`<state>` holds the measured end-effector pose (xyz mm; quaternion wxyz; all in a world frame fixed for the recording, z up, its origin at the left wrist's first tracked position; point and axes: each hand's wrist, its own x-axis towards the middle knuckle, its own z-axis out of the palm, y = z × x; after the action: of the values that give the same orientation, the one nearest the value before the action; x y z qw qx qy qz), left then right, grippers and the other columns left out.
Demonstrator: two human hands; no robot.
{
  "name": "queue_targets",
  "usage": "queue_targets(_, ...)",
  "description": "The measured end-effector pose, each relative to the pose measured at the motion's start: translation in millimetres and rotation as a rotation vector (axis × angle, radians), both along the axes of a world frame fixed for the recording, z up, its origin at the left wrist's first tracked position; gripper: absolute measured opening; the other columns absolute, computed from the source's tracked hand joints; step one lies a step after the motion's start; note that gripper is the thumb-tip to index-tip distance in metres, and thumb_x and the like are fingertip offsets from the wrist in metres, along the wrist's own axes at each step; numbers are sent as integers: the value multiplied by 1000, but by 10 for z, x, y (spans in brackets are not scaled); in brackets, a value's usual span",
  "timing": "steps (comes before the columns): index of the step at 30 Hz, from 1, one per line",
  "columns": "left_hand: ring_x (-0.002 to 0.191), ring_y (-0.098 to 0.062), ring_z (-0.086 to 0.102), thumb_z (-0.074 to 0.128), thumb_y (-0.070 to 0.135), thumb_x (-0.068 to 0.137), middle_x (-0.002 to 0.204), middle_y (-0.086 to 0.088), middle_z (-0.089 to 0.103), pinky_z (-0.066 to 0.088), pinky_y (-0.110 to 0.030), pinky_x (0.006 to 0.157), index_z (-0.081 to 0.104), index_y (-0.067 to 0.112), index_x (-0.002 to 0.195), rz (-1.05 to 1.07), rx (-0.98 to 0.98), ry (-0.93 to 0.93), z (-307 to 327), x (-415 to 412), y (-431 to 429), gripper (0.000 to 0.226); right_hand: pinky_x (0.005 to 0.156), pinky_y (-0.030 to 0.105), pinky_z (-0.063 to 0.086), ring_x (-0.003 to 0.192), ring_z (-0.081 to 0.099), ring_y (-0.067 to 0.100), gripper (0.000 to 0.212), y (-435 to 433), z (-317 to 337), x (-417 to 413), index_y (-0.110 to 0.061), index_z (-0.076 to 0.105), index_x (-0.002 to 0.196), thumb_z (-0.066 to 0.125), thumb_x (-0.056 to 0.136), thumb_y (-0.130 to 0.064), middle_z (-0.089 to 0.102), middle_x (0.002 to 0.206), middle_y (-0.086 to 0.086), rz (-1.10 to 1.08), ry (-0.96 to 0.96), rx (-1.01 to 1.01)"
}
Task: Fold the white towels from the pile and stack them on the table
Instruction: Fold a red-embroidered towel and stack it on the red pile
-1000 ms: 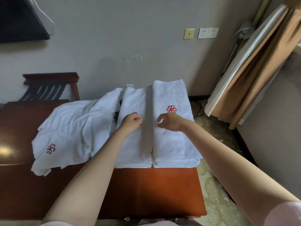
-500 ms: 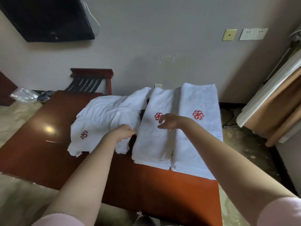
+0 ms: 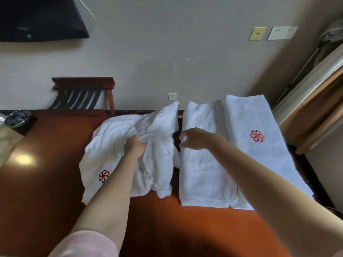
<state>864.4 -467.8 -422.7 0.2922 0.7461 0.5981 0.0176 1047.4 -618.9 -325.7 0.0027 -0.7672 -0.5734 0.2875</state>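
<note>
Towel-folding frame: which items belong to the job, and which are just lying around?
Job: unfolded towel pile, gripped by the left hand; middle folded towel, with the right hand over it, holding nothing; right folded towel; table.
Lying about: TV, luggage rack, dark dish at far left, wall sockets, curtain.

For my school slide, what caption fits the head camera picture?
Left grip holds the crumpled towel pile; right grip hovers over the folded towels on the table.
</note>
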Motion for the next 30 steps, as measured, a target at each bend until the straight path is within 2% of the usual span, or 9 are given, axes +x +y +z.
queue_targets(3, 133, -38, 29, 61, 48, 86, 154, -9, 15, 36, -47, 105, 36, 22, 141, -27, -9, 33, -152, 36, 115, 65, 91, 29, 41, 117, 52, 22, 41, 8, -71, 2, -14, 54, 131, 55, 95, -33, 58, 128, 5, -60, 38, -13)
queue_targets(10, 115, -36, 47, 38, 32, 99, 125, -16, 52, 41, -43, 89, 56, 8, 118, -18, 168, 47, -170, 86, 262, 35, 92, 29, 42, 114, 53, 19, 39, -47, -142, 99, -19, 56, 127, 59, 92, -38, 58, 128, 2, -192, 102, -14)
queue_targets(16, 113, -36, 53, 33, 28, 103, 120, -25, 60, 40, -36, 94, 60, -5, 116, 173, 139, -491, 371, 5, 102, 45, 94, 32, 47, 113, 58, 21, 46, 47, -134, -135, -18, 48, 134, 60, 92, -31, 61, 125, 6, -258, 206, 157)
queue_targets(18, 101, -30, 57, 38, 32, 102, 102, -15, 66, 41, -32, 85, 67, 7, 96, 199, 86, -674, 692, -19, -26, 39, 98, 20, 38, 127, 45, 12, 69, 65, -73, -286, -18, 34, 145, 70, 87, -29, 46, 141, -1, -265, 341, 327)
queue_targets(20, 90, -20, 58, 44, 40, 98, 88, 0, 64, 45, -30, 79, 62, 21, 82, 250, -60, -890, 1032, -31, -166, 30, 102, 6, 24, 131, 24, -13, 94, 81, 15, -445, -20, 20, 151, 79, 78, -22, 29, 145, -17, -201, 570, 474)
queue_targets(22, 86, -14, 61, 51, 43, 95, 85, 8, 66, 48, -28, 77, 61, 26, 83, 321, -171, -1068, 1384, -29, -305, 24, 114, 17, 19, 136, 15, -14, 106, 86, 102, -602, -28, 14, 152, 84, 73, -19, 20, 150, -23, -139, 738, 509)
queue_targets(25, 82, -14, 65, 57, 43, 92, 77, 8, 70, 50, -28, 78, 65, 27, 78, 300, -229, -1251, 1872, 30, -487, 22, 111, 33, 36, 135, 39, 6, 90, 84, 192, -783, -40, 33, 143, 84, 71, -23, 44, 144, -13, -61, 926, 489)
queue_targets(28, 97, -20, 65, 55, 42, 93, 98, -4, 71, 50, -34, 89, 67, 23, 86, 164, -189, -1262, 2168, 118, -635, 24, 105, 37, 43, 122, 55, 10, 67, 40, 186, -898, -28, 49, 135, 80, 76, -25, 62, 128, -7, -151, 1019, 483)
queue_targets(30, 90, -20, 62, 53, 39, 94, 94, -5, 68, 48, -27, 83, 62, 20, 84, 129, -113, -1231, 2190, 134, -658, 24, 101, 38, 48, 112, 62, 12, 52, -8, 133, -874, -24, 57, 127, 78, 79, -27, 67, 119, -5, -267, 1030, 511)
